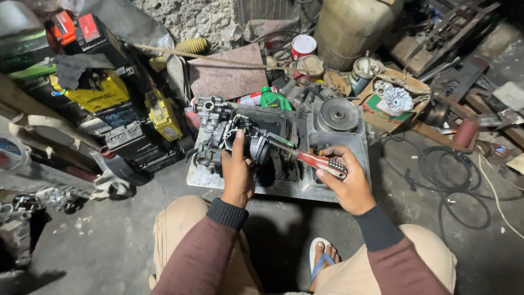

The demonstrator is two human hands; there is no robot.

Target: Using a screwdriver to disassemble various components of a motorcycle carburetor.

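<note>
We see the carburetor [240, 141] on a metal tray [284, 188] at centre. The left hand [238, 169] grips it from six o'clock. The right hand [349, 183], at four o'clock, clenches a red-handled screwdriver [314, 159] whose tip meets the carburetor. A round pulley [338, 114] lies at two o'clock, car batteries [103, 98] at nine.

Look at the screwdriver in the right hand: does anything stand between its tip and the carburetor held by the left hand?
Nothing visible: the screwdriver shaft runs straight from the right hand to the carburetor steadied by the left hand.
</note>
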